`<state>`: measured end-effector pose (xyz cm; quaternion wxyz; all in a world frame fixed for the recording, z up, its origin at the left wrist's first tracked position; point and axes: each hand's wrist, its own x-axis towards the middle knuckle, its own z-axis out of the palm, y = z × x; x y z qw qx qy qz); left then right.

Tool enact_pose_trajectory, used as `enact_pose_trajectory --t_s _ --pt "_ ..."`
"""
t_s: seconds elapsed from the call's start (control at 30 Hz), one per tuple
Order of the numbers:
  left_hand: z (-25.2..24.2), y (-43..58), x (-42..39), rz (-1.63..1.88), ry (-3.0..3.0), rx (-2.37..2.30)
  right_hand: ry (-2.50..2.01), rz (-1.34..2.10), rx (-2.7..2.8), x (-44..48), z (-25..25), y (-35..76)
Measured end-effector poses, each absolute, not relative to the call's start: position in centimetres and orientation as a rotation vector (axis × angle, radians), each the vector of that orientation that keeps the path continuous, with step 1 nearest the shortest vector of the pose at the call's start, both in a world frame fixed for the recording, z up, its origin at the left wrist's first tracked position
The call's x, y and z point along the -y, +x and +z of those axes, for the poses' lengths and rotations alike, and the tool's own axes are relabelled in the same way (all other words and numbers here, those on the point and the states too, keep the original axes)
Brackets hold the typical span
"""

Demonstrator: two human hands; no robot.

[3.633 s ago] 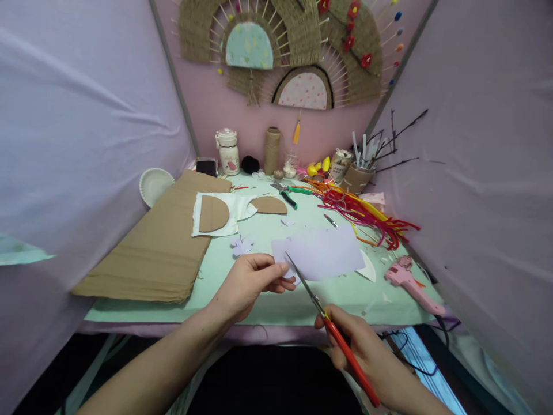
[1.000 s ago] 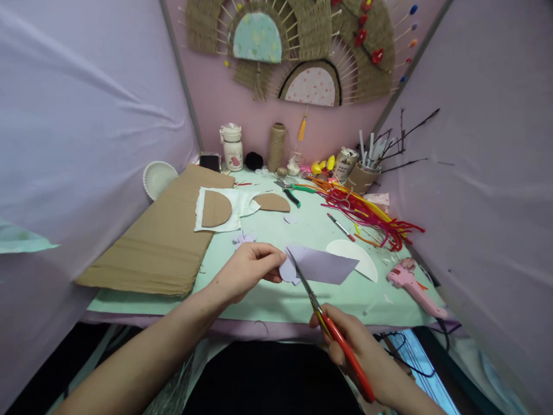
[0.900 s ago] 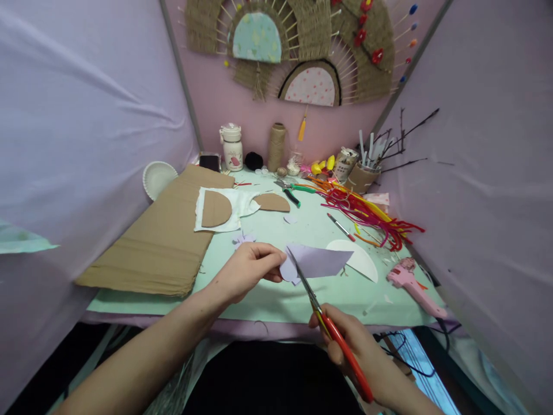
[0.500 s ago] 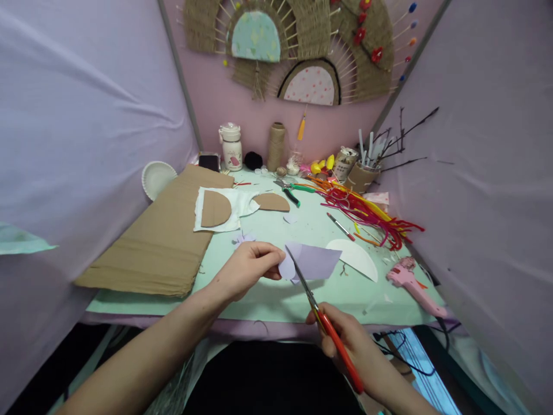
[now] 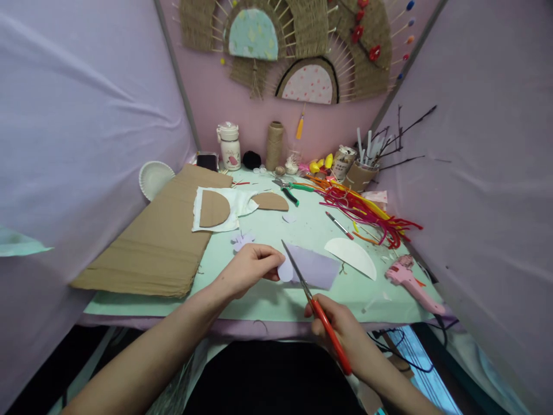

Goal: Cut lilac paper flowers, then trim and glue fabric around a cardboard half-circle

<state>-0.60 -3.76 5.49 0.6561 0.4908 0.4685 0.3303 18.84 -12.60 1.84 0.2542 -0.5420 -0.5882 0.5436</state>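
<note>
Between the thumb and fingers of my left hand (image 5: 254, 268) is a small rounded piece of lilac paper (image 5: 286, 271). My right hand (image 5: 339, 323) grips red-handled scissors (image 5: 324, 320), whose blades point up and left, looking closed beside the small piece. Behind the blades lies a larger lilac paper sheet (image 5: 317, 268); whether it still joins the small piece is hidden. Lilac paper petals (image 5: 242, 240) rest just beyond my left hand, and a small lilac scrap (image 5: 289, 218) lies farther back. To the right is a white paper half-circle (image 5: 352, 257).
Brown cardboard (image 5: 151, 248) covers the table's left side. Cardboard half-circles (image 5: 271, 201), pliers (image 5: 290, 193) and a pen (image 5: 339, 225) lie farther back. On the right are colourful pipe cleaners (image 5: 367, 210) and a pink glue gun (image 5: 412, 285). A bottle (image 5: 229, 147) and twine spool (image 5: 275, 146) stand behind.
The scissor blades have come together, and the handles have swung slightly up and left. The larger lilac sheet has dropped lower at its right end. My left hand stays nearly in place.
</note>
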Motion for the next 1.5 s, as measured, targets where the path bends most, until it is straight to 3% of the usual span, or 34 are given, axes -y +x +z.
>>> enact_pose_trajectory --t_s 0.27,0.47,0.73,1.07,1.3,1.4,1.5 --pt "2.7 -0.5 2.8 1.004 0.826 -0.983 -2.038 0.433 2.082 7.6 1.8 18.0" --pt "1.0 0.8 3.1 1.282 0.702 -0.958 -1.939 0.158 2.124 5.3 1.4 17.0" --pt "0.4 2.0 4.2 1.364 0.784 -0.886 -1.352 0.776 1.755 5.2 3.2 16.4" --pt "1.8 -0.6 3.6 1.004 0.812 -0.900 -1.389 0.698 1.817 4.8 4.2 17.4" --pt "2.3 -1.5 2.9 0.774 1.152 -0.913 -1.348 0.878 1.941 4.5 4.8 17.9" --pt "1.9 -0.8 2.9 0.824 1.079 -0.946 -1.329 0.976 1.770 4.1 4.2 17.8" --pt "1.6 0.6 3.2 1.087 0.825 -0.975 -1.327 1.002 1.540 4.0 3.3 17.0"
